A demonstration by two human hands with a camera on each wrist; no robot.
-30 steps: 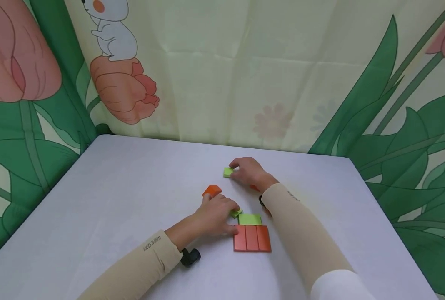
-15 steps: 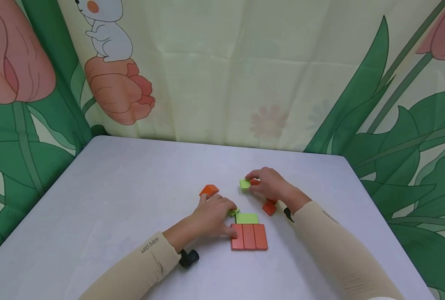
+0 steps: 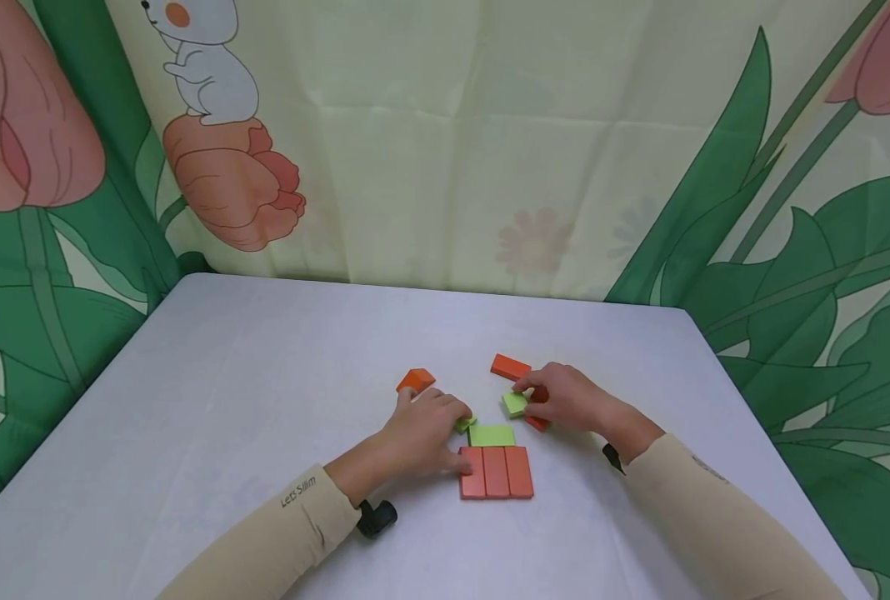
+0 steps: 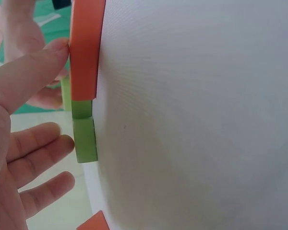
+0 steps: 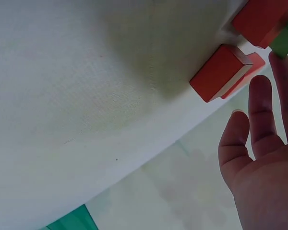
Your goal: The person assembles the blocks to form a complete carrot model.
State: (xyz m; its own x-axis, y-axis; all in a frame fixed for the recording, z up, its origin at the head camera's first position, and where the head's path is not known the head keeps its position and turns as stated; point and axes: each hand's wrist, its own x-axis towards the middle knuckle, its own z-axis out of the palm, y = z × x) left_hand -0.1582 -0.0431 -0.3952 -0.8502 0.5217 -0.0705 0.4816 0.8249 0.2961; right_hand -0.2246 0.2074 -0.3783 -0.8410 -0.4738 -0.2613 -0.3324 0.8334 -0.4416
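pinching a small green block [image 3: 514, 403] at centre frame, the right hand [image 3: 565, 400] hovers just above the green-and-orange block row [image 3: 496, 472]; the left hand [image 3: 422, 429], fingers relaxed, apparently steadies that row on the worktop [image 3: 265, 375]. a clumsy set-down could knock it askew.

White table [image 3: 265, 400]; floral curtain [image 3: 445, 150] behind.
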